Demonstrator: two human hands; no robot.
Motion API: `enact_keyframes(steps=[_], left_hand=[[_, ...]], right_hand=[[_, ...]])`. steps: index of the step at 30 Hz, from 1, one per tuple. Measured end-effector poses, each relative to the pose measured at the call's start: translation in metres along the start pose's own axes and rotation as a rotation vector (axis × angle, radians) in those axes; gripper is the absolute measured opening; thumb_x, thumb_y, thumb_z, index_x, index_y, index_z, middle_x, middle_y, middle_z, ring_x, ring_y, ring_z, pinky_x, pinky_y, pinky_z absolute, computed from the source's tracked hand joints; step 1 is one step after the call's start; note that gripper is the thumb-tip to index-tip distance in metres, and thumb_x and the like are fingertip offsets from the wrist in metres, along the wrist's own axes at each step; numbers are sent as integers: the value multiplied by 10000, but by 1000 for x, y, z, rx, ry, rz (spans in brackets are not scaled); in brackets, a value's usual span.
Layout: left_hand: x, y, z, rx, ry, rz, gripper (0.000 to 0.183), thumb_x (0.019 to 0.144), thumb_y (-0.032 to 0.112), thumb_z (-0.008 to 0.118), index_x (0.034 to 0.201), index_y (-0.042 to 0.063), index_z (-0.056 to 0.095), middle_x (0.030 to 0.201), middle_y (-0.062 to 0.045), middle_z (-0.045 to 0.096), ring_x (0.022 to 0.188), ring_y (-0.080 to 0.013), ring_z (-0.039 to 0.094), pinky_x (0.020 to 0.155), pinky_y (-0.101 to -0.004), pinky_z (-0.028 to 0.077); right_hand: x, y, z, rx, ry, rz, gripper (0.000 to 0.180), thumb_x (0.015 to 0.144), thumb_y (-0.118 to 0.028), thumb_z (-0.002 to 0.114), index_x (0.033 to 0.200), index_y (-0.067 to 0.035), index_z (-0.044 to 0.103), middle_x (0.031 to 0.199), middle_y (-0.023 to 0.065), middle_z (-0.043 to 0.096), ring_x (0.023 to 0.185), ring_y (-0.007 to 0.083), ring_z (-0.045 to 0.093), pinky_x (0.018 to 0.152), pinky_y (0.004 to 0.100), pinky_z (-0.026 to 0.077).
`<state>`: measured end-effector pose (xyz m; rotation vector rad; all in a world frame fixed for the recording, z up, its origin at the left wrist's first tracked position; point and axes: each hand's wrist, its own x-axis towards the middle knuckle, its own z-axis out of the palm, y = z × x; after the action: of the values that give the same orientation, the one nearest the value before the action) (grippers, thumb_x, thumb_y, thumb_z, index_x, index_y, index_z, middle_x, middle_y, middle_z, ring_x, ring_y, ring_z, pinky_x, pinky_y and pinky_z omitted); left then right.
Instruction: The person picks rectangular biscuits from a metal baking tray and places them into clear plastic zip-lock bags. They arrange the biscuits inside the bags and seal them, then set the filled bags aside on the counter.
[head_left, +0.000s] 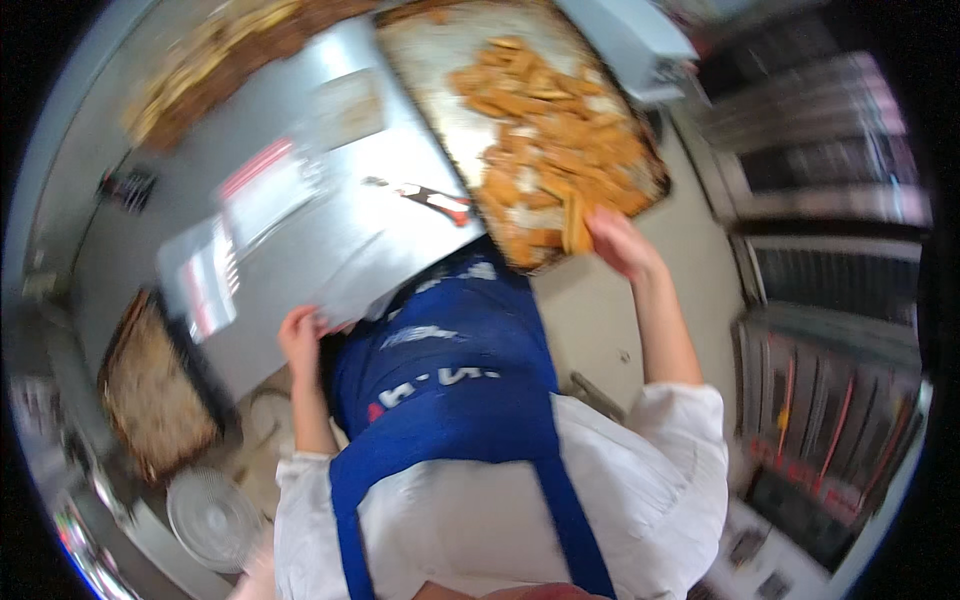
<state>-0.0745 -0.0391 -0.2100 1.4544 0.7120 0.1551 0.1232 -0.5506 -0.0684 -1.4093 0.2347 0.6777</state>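
Observation:
My right hand (622, 240) grips a few golden-brown baked strips (574, 221) at the near right corner of a large metal baking tray (420, 45). A heap of similar strips (555, 127), some with pale pieces among them, covers much of that tray. At the table's front edge, my left hand (301, 334) pinches what looks like a clear plastic bag (352, 289); its outline is faint and blurred. Flat clear zip bags with red strips (270, 187) lie on the metal table (300, 262) ahead of this hand. A red-and-black handled tool (435, 202), perhaps a cutter, rests between bags and tray.
Blurred yellow-and-brown goods (217, 67) line the table's far left. A small dark object (129, 187) lies at the left. Another browned tray (161, 382) and a round fan-like grille (212, 517) are lower left. Racks (832, 277) stand right; a grey box-like object (634, 45) adjoins the tray.

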Motion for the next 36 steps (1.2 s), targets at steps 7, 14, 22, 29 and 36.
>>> enact_keyframes(steps=[7,14,22,29,36], left_hand=[[11,24,14,99,-25,-30,187,926,22,473,1002,6,644,776,-81,665,641,-135,642,577,-263,559],[8,16,4,115,47,-22,175,933,26,476,985,12,643,765,-76,664,626,-133,641,571,-255,554],[13,18,2,169,18,-55,173,935,30,479,984,23,645,765,-70,665,636,-125,650,556,-237,538],[12,17,5,141,7,-45,183,936,33,474,990,23,648,770,-64,658,656,-125,657,553,-240,542],[11,20,6,163,23,-32,197,934,32,474,1004,13,657,798,-70,663,652,-123,652,556,-240,544]], right_hand=[[75,-25,-187,298,617,-29,248,941,-367,660,969,-125,613,801,-24,550,704,121,499,665,295,426],[145,-16,-165,-149,886,124,554,829,-467,756,1110,-6,631,965,84,632,824,225,578,751,391,472],[162,-4,-172,-384,1005,-63,523,771,-482,801,898,8,671,913,123,665,781,190,617,684,349,477],[119,-19,-172,-760,924,100,472,734,-498,813,854,-75,642,876,55,691,772,181,633,689,357,489],[108,-27,-152,-1022,941,157,542,744,-524,764,1054,-99,632,1074,108,714,1014,276,683,831,412,528]])
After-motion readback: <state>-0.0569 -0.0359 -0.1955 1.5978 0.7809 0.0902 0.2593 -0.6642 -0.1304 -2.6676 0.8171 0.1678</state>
